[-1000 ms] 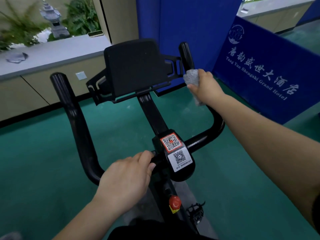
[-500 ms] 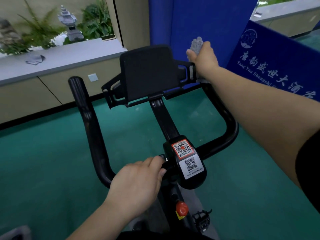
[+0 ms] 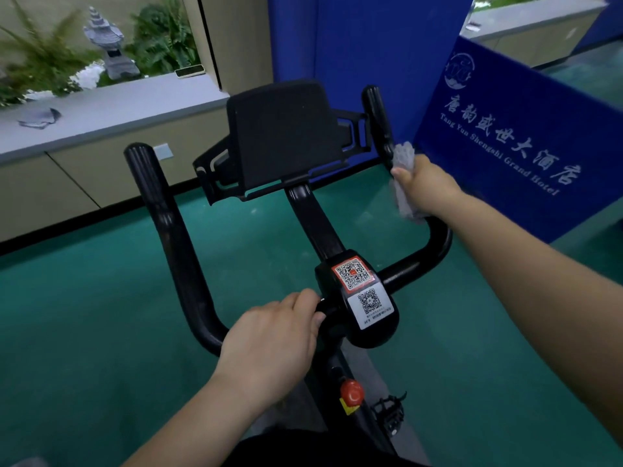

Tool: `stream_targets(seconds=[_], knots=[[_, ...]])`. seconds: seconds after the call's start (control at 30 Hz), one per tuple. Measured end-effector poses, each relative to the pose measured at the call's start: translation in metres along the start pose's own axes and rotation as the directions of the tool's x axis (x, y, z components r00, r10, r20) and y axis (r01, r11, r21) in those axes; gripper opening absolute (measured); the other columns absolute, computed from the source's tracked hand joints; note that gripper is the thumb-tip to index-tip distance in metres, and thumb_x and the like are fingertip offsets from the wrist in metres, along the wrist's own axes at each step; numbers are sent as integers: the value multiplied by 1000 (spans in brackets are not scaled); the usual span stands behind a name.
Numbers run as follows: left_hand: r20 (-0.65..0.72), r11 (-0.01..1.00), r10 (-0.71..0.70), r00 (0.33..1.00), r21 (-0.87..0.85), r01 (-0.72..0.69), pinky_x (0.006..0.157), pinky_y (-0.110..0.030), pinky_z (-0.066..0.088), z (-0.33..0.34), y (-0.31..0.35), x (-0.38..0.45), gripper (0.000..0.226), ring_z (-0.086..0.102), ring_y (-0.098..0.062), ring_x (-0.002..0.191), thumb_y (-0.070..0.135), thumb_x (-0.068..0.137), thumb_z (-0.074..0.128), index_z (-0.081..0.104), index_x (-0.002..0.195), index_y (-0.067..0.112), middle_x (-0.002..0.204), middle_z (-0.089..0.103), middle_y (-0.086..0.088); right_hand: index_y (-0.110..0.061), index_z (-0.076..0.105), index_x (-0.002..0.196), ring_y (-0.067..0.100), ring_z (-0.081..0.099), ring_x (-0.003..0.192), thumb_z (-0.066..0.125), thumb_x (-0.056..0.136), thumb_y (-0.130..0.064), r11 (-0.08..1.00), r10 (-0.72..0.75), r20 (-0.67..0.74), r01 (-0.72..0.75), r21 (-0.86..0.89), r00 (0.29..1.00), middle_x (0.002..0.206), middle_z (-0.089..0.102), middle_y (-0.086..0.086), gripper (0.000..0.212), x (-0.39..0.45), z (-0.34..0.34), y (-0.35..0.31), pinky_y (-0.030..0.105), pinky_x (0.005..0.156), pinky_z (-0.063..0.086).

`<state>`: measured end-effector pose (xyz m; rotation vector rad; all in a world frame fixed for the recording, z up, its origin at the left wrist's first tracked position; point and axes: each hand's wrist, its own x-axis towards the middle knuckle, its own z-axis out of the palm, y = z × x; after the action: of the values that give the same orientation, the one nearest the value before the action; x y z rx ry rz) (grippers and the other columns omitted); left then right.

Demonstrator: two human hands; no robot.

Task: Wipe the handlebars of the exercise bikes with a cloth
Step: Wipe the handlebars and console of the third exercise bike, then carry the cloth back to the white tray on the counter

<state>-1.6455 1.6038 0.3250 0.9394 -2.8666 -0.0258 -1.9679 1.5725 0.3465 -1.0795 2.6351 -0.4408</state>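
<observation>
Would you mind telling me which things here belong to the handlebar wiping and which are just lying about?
Belongs to the job:
handlebars
cloth, gripped by right hand
left hand, holding the bar

Just lying about:
phone on the ledge
crumpled grey rag
stone lantern
blue banner

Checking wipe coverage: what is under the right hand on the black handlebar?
Under the right hand, a crumpled grey cloth is wrapped around the right arm of the black handlebar. The bar's surface under cloth and palm is covered, so its cleanliness cannot be seen.
</observation>
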Motion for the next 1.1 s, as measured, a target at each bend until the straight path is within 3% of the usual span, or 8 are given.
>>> stream_targets(seconds=[0.17, 0.27, 0.4, 0.57, 0.67, 0.8, 0.97, 1.1], knots=[[8, 998, 0, 1000, -64, 0, 48, -28, 25, -1, 0, -2, 26, 57, -18, 58, 39, 92, 24, 45, 91, 23, 74, 57, 7, -3, 43, 125, 39, 53, 108, 42, 98, -42, 973, 141, -113, -117, 197, 984, 123, 55, 23, 48, -56, 10, 29, 34, 75, 34], [2, 998, 40, 999, -56, -40, 42, -27, 21, -3, 1, -3, 19, 51, -17, 44, 36, 88, 38, 47, 80, 22, 61, 55, 6, -5, 42, 131, 37, 53, 111, 39, 99, -41, 863, 359, -122, -279, 422, 925, 126, 55, 21, 48, -84, 20, 30, 34, 79, 37], [-42, 990, 70, 997, -118, -74, 46, -27, 33, 6, -4, -6, 19, 56, -17, 57, 36, 88, 40, 53, 85, 22, 69, 57, 6, -4, 43, 132, 36, 54, 113, 38, 99, -42, 743, 482, -96, -349, 570, 871, 126, 56, 19, 50, -120, 34, 25, 35, 87, 41], [20, 976, 79, 997, -204, -73, 69, -28, 38, -1, -6, -8, 30, 55, -17, 91, 40, 96, 27, 47, 113, 24, 101, 57, 6, -16, 55, 116, 27, 62, 97, 45, 96, -44, 682, 442, -65, -289, 672, 894, 109, 65, 8, 36, -170, 44, 30, 35, 83, 49], [-3, 951, 79, 997, -299, -76, 72, -30, 40, -1, -9, -8, 30, 54, -19, 95, 41, 95, 34, 47, 118, 26, 105, 58, 5, -26, 54, 99, 30, 67, 90, 47, 93, -49, 611, 451, -61, -257, 749, 891, 102, 67, 7, 25, -197, 46, 35, 48, 82, 55], [-16, 914, 96, 995, -396, -94, 90, -32, 43, -9, -14, -19, 31, 48, -18, 104, 32, 92, 49, 51, 122, 24, 110, 56, 5, -25, 53, 105, 30, 69, 87, 49, 92, -51, 540, 421, 7, -257, 801, 907, 101, 68, 7, 29, -232, 46, 37, 47, 77, 58], [-178, 907, 43, 983, -406, -113, 96, -23, 34, -18, -18, -70, 26, 45, -14, 105, 22, 87, 59, 59, 113, 19, 109, 55, 7, -28, 52, 103, 29, 70, 85, 48, 94, -47, 571, 274, 109, -253, 781, 956, 100, 68, 8, 22, -271, 61, 35, 46, 74, 59], [-141, 893, -161, 977, -441, 84, 98, -20, 31, -3, -24, -135, 27, 46, -11, 108, 20, 86, 61, 59, 113, 18, 110, 53, 6, -26, 55, 90, 31, 68, 85, 49, 94, -45, 667, 152, 183, -237, 707, 971, 96, 66, 13, 20, -301, 87, 34, 49, 77, 57]])
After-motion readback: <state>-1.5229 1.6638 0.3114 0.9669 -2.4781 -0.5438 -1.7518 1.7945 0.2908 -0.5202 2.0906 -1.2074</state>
